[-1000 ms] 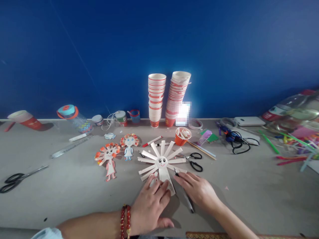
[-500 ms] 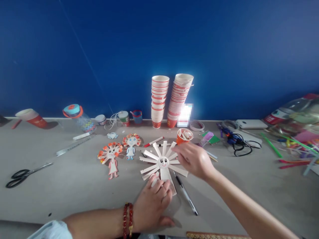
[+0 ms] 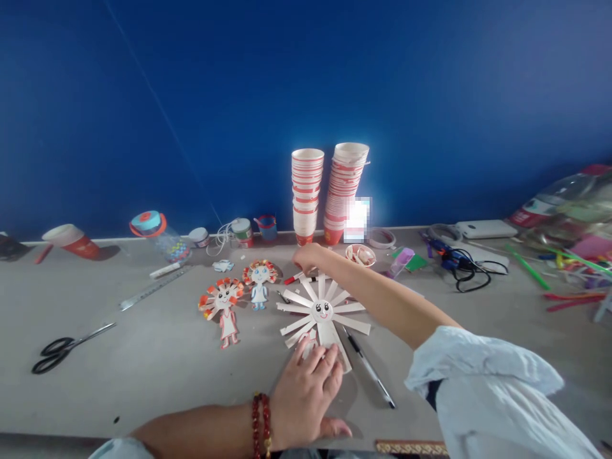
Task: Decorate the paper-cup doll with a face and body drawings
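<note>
A white paper-cup doll (image 3: 327, 328) lies on the table, its cut strips fanned around a drawn face. My left hand (image 3: 310, 389) rests spread over its lower part and a small paper piece with pink lines (image 3: 310, 342). My right hand (image 3: 312, 256) is beyond the doll, near the red marker (image 3: 291, 279) and the foot of the cup stacks; its fingers point down and are mostly hidden, so any hold is unclear. A black-capped pen (image 3: 368, 368) lies right of the doll. Two finished-looking dolls with orange-tipped strips, one in a pink-edged dress (image 3: 228, 325) and one in blue (image 3: 259, 295), lie to the left.
Two tall stacks of paper cups, left (image 3: 306, 197) and right (image 3: 342, 191), stand against the blue wall. A cup of paper scraps (image 3: 361, 256) sits beneath my right forearm. Scissors (image 3: 71, 347) and a ruler (image 3: 153, 288) lie left; a blue glue gun (image 3: 452, 258) with its cord lies right.
My right hand has swung left and farther away, from the doll's right strips to near the red marker. My left hand stays on the doll. The view has shifted slightly.
</note>
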Motion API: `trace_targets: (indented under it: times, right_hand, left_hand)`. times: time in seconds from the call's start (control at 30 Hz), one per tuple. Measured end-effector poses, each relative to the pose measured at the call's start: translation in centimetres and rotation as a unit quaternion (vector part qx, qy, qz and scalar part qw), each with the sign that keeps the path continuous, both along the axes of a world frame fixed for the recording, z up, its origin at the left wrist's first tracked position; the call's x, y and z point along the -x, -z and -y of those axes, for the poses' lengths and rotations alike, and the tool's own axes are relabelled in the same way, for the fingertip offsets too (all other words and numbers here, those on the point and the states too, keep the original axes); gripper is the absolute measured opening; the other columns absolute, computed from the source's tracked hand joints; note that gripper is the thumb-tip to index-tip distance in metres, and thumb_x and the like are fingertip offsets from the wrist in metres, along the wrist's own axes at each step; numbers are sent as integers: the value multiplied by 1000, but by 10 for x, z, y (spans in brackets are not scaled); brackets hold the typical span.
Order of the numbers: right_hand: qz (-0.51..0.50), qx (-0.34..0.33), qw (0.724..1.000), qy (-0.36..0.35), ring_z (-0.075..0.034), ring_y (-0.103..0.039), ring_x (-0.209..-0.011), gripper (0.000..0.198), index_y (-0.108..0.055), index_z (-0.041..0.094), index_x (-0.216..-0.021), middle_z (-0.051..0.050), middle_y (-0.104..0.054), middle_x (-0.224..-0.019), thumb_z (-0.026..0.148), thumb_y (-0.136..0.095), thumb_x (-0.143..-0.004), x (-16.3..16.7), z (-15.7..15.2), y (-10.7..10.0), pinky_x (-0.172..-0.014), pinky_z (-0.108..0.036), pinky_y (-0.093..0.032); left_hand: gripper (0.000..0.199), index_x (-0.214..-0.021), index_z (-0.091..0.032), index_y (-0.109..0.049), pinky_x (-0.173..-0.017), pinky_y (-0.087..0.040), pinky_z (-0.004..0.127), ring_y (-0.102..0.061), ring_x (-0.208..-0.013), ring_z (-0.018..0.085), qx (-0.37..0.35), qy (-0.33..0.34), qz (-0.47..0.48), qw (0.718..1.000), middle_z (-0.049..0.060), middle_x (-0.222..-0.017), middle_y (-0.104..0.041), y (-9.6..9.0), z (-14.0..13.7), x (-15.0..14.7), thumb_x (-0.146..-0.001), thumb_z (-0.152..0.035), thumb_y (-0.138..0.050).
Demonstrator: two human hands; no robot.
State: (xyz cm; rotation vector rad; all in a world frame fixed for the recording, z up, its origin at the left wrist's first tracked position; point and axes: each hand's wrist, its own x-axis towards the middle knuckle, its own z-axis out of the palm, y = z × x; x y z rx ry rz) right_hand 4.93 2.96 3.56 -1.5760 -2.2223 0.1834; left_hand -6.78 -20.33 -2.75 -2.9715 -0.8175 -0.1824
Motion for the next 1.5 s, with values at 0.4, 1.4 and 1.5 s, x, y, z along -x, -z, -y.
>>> trace_targets:
  times: [0.4,1.4,1.5]
  right_hand:
    - [-1,-11,981,-192,-14,-58,-71,17,-62,18,-106,-1,-66,-83,27,-57,-92,-47,57,-89,-64,-23,-40]
    - [-479,272,834,-11,-9,-42,-48,27,-65,16,-76,1,-55,-57,43,-70,-80,-114,249,43,-45,-20,-33]
    - [-515,262,816,23,-10,-43,-49,28,-62,18,-78,2,-54,-56,44,-68,-82,-96,253,45,-47,-20,-34]
  left_hand:
    - [85,-144,-10,-42,-114,-19,54,-40,-132,32,14,-3,-10,1000,18,-153,-37,-2,-1,-2,-91,-75,-28]
    - [21,-100,-17,-53,-86,-41,38,-57,-90,20,121,-31,170,978,5,-96,-63,-9,-16,0,-99,-37,-48]
    - [18,-94,-16,-53,-80,-39,37,-55,-87,22,88,-33,124,988,5,-90,-61,-3,-12,-2,-98,-33,-49]
